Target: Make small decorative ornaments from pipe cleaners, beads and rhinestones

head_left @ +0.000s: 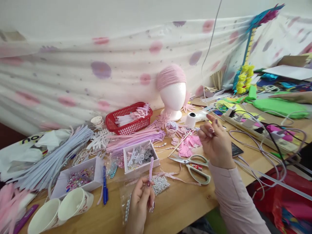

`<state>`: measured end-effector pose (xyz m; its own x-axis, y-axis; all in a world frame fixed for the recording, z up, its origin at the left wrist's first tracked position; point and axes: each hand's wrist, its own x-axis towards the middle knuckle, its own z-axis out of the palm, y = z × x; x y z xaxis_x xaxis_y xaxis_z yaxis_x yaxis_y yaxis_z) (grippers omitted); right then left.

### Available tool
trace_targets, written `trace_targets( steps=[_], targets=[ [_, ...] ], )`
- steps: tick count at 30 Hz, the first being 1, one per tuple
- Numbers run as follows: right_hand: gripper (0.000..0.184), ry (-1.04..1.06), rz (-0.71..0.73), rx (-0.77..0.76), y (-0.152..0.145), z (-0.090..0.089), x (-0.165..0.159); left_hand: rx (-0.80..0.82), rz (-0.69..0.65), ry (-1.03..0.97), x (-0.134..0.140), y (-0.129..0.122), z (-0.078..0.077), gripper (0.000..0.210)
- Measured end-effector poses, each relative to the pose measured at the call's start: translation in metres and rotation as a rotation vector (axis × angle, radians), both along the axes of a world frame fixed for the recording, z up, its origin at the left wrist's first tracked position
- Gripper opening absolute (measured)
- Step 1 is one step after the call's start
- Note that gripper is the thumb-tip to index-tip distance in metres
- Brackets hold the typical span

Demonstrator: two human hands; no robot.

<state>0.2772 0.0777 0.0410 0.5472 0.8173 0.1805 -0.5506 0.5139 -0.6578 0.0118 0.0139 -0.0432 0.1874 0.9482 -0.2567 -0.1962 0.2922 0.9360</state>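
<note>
Near the front of the table, my left hand pinches a short lilac fuzzy strip, like a piece of pipe cleaner, which points upward. My right hand is raised to the right with its fingers curled and pressed together; whatever they hold is too small to make out. Below and left of it lies a pair of scissors with pale handles, its blades slightly apart. Close beside my left hand is a clear bag of pearl beads. A white box of beads and small ornaments stands just behind.
Behind are a red basket, pink pipe cleaners, a foam head and a glue gun. Paper cups, a blue pen and a gem box lie left. Cables and a power strip cross the right.
</note>
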Motion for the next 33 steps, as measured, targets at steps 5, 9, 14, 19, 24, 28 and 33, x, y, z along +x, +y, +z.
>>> trace_targets(
  steps=[5, 9, 14, 19, 24, 28, 33],
  targets=[
    [0.027, -0.349, 0.111, -0.227, 0.009, -0.039, -0.028, -0.033, -0.017, -0.155, 0.004, 0.007, 0.007, 0.044],
    [0.033, -0.524, 0.020, -0.288, 0.006, -0.052, -0.046, -0.001, -0.045, -0.116, 0.000, 0.009, 0.013, 0.045],
    [0.037, -1.319, -0.150, -0.154, -0.033, -0.024, -0.066, 0.182, -0.181, 0.233, -0.010, 0.008, 0.034, 0.035],
    [0.018, -1.635, 0.239, 0.070, -0.052, -0.020, -0.074, 0.146, -0.304, 0.226, -0.014, 0.009, 0.048, 0.038],
    [0.013, -1.516, 0.268, 0.093, -0.050, -0.036, -0.070, 0.034, -0.304, 0.096, -0.016, 0.012, 0.045, 0.049],
    [0.010, -1.458, 0.270, 0.015, -0.053, -0.037, -0.065, 0.057, -0.324, 0.154, -0.020, 0.016, 0.049, 0.045],
    [0.005, -1.406, 0.228, -0.005, -0.055, -0.037, -0.062, 0.226, -0.239, 0.359, -0.029, 0.019, 0.051, 0.028]
  ],
)
